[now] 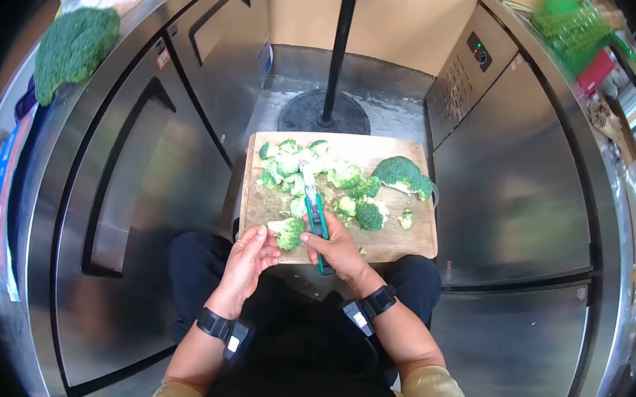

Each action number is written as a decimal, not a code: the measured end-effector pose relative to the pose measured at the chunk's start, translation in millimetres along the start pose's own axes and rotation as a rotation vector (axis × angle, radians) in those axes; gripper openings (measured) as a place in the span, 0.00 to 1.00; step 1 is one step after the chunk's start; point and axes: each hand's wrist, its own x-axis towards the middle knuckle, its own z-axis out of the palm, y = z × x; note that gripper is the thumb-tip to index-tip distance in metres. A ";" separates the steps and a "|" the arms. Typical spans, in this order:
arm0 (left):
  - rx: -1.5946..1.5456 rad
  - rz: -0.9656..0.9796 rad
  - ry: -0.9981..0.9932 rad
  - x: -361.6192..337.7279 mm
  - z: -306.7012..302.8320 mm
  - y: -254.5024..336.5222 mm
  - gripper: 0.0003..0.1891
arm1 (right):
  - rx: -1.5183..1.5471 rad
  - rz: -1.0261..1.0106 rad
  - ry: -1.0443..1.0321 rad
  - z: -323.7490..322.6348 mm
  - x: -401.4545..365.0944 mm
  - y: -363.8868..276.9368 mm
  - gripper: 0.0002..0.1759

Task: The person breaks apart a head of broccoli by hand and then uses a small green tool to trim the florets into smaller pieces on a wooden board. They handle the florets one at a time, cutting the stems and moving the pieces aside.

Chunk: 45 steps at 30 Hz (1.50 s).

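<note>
One broccoli floret, crumbly green crown and pale smooth stalk, pinched narrowly between thumb and fingers of the left hand, over the near edge of a pale wooden board. Immediately right of it, green-handled tool with slim silvery metal end, gripped closed in the right hand, metal end pointing away from the palm. Contact between right thumb and floret: cannot tell. Beyond both hands, rounded cut pieces, knobbly and moist-looking. Beyond the right hand, toward the board's far right corner, large domed broccoli chunk, dark and finely beaded.
</note>
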 end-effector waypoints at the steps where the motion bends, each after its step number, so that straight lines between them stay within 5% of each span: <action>1: 0.024 0.014 -0.003 0.6 3.6 0.7 0.13 | 0.050 -0.005 -0.005 -5.3 -1.4 0.5 0.18; 5: 0.085 0.064 -0.002 6.5 28.7 -3.9 0.15 | 0.041 -0.019 -0.098 -20.6 -8.2 2.7 0.18; 10: -0.006 0.183 -0.004 27.1 34.4 -16.2 0.11 | 0.224 -0.149 0.236 -44.0 -6.9 -6.8 0.18; 18: 0.022 0.162 -0.026 25.0 55.2 -19.1 0.09 | 0.295 -0.155 0.055 -41.3 -21.5 -16.6 0.20; 21: 0.054 0.179 -0.044 22.0 58.3 -21.2 0.08 | 0.299 -0.218 0.257 -50.4 -15.8 -12.0 0.20; 31: 0.037 0.198 -0.066 14.4 69.4 -16.0 0.12 | 0.435 -0.073 0.115 -40.8 -14.5 -4.2 0.12; 37: 0.370 0.305 -0.182 13.1 71.6 -18.3 0.16 | 0.465 0.083 0.057 -42.4 -15.6 -5.5 0.10; 41: 0.422 0.425 -0.130 18.6 63.1 -22.8 0.09 | 0.416 0.124 0.033 -37.4 -16.0 -0.2 0.09; 45: 0.318 0.261 -0.049 21.8 61.3 -17.9 0.03 | 0.407 0.055 0.188 -41.6 -10.7 3.3 0.09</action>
